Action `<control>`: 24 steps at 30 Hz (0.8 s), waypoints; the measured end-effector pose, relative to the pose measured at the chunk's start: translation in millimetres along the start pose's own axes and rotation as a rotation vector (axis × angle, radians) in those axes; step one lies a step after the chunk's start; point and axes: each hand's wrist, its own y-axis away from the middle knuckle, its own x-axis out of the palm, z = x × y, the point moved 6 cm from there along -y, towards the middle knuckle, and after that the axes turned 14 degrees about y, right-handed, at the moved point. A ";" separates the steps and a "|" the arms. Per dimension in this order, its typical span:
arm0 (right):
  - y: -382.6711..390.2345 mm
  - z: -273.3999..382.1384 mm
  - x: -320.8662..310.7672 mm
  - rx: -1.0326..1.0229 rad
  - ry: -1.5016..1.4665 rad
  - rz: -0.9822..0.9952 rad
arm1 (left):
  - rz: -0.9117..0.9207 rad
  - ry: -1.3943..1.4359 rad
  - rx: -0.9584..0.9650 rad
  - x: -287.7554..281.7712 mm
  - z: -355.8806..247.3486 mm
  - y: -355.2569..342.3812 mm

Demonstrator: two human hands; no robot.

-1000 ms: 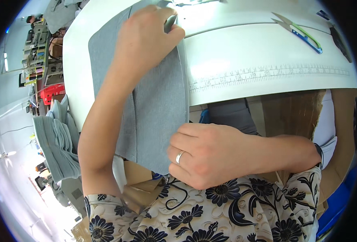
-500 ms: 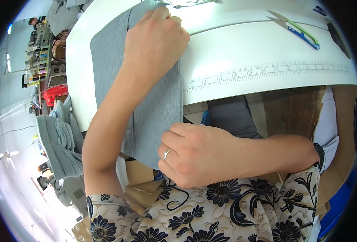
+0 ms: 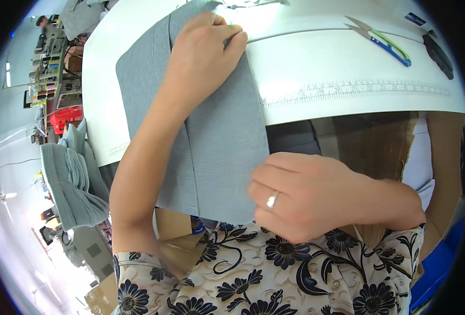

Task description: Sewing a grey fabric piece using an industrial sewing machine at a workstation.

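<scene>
A grey fabric panel (image 3: 224,163) with a lengthwise seam lies on the white table, its near end hanging over the edge towards my lap. My left hand (image 3: 206,52) is at the far end of the panel, fingers closed in a pinch on its edge, close to a brightly lit spot with metal parts. Lower down, my right hand (image 3: 306,197), with a ring on one finger, grips the panel's right edge near its lower corner. Its fingertips are partly hidden behind the hand.
Thread snips (image 3: 385,44) with green and blue handles and a black tool (image 3: 438,56) lie at the far right. A ruler strip (image 3: 358,92) runs along the table's near edge. Stacked grey fabric pieces (image 3: 75,184) hang at the left; an open cardboard box (image 3: 445,157) stands at the right.
My right hand has moved right, drawing the panel's lower edge with it, so the fabric spreads wider and covers more of the ruler. My left hand has shifted only slightly.
</scene>
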 end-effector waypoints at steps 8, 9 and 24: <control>39.6 1.8 22.1 0.080 0.102 -0.126 | -0.052 -0.074 0.224 3.0 -19.1 19.0; 40.0 3.0 21.0 0.092 0.113 -0.148 | -0.030 -0.110 0.204 2.7 -22.0 21.9; 44.5 -3.5 9.3 0.098 0.170 -0.171 | -0.015 -0.087 0.152 6.5 -22.3 13.0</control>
